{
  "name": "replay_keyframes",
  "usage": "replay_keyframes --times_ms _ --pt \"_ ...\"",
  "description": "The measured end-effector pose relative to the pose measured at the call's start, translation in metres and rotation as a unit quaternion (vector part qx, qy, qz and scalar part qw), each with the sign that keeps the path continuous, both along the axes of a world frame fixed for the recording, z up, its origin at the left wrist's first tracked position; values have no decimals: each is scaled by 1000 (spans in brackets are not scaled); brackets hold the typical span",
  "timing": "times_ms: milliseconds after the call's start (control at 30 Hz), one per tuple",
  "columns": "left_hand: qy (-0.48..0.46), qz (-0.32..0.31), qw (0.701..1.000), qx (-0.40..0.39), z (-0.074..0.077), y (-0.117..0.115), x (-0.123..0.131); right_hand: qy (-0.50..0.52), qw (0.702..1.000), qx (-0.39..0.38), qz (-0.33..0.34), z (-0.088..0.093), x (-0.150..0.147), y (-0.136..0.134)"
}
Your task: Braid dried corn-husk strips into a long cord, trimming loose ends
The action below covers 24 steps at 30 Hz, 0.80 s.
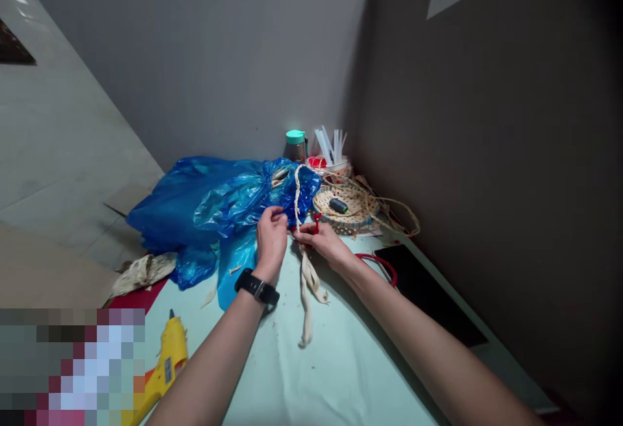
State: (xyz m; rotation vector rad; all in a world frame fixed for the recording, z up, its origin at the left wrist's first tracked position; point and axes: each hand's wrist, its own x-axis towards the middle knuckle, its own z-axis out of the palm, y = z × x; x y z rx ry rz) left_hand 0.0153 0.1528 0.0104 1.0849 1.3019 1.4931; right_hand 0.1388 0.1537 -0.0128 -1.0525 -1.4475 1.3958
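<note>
A pale braid [297,195] of plant fibre runs up from my hands toward the blue plastic bag, and its loose strands [306,289] hang down over the table. My right hand [325,243] pinches the braid where the plaited part meets the loose ends. Just left of it is my left hand [272,239], fingers curled in and a dark watch on the wrist; whatever lies between those fingers is too small to make out. A small red object [317,221], its kind unclear, shows at my right fingers.
Behind my hands spreads a blue plastic bag [195,192]. A woven tray [357,202] holds a dark thread spool [338,205]. Farther back stand a teal-lidded jar [294,147] and a tub with white sticks [335,147]. A yellow glue gun [171,351] lies front left; a black panel [428,289] right.
</note>
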Motion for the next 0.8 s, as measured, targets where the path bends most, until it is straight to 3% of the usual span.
replay_keyframes --times_ms 167,367,500,667,800 --pt "-32 -112 989 -86 -12 -28 0 65 997 -37 -13 -1 2 0" --pt "-76 -169 975 -122 -16 -29 -1 89 995 -47 -14 1 3 -1" --pt "-90 -154 975 -131 -20 -27 -2 81 996 -37 -17 2 2 -3" --pt "-100 -94 981 -134 -25 -26 -4 60 995 4 -82 3 6 -2" --pt "-107 -70 983 -132 -27 -25 -5 53 997 9 -63 12 10 -4"
